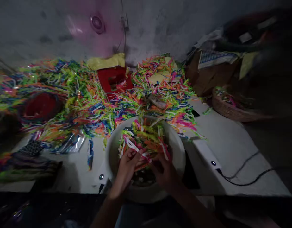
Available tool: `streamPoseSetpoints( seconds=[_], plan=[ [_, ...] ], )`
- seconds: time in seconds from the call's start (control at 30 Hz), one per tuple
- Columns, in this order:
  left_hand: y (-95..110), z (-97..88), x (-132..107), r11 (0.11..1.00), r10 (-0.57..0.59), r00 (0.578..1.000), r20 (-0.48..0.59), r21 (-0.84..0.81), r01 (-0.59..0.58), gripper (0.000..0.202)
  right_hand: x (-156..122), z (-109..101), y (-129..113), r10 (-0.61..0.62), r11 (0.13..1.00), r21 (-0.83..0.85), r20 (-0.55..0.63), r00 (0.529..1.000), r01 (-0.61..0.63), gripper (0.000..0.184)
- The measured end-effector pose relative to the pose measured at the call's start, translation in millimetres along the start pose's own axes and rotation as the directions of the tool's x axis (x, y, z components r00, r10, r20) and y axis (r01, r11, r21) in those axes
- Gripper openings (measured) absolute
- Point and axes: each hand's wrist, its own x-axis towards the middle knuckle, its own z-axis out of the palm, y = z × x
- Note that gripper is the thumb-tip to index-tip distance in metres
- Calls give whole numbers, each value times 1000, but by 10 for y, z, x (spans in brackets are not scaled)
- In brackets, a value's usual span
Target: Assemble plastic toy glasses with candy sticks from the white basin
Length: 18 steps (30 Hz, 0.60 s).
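Observation:
A white round bowl (179,148) sits at the near edge of a white table, filled with a heap of colourful strips (146,134) in green, orange, pink and white. My left hand (127,169) reaches into the bowl from below, its fingers curled round a bundle of the strips. Beside it, my right hand (164,172) lies over the bowl's near side, fingers closed on the same bundle. Both hands meet at the lower edge of the heap. The scene is dim.
A big spread of the same strips (93,95) covers the table behind the bowl. Among them stand a red stool (114,80) and a red bowl (40,106). A woven basket (227,106) sits right, a white device with cable (207,155) near the bowl.

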Motion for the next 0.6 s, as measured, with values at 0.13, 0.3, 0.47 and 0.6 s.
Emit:
streamPoseSetpoints(
  seconds=[0.13,0.3,0.47,0.6],
  plan=[
    [8,41,-8,1000,12,1000,18,21,-12,34,44,13,3,2,999,42,35,999,-4,11],
    [37,66,-3,999,-26,999,24,28,25,40,85,-22,45,86,983,151,125,988,-104,18],
    [47,82,-14,999,-4,999,42,46,2,36,97,-55,-51,75,976,190,144,987,-102,21],
    [-2,84,-35,991,115,990,76,60,-120,33,99,-19,-23,84,964,235,170,982,-123,37]
  ],
)
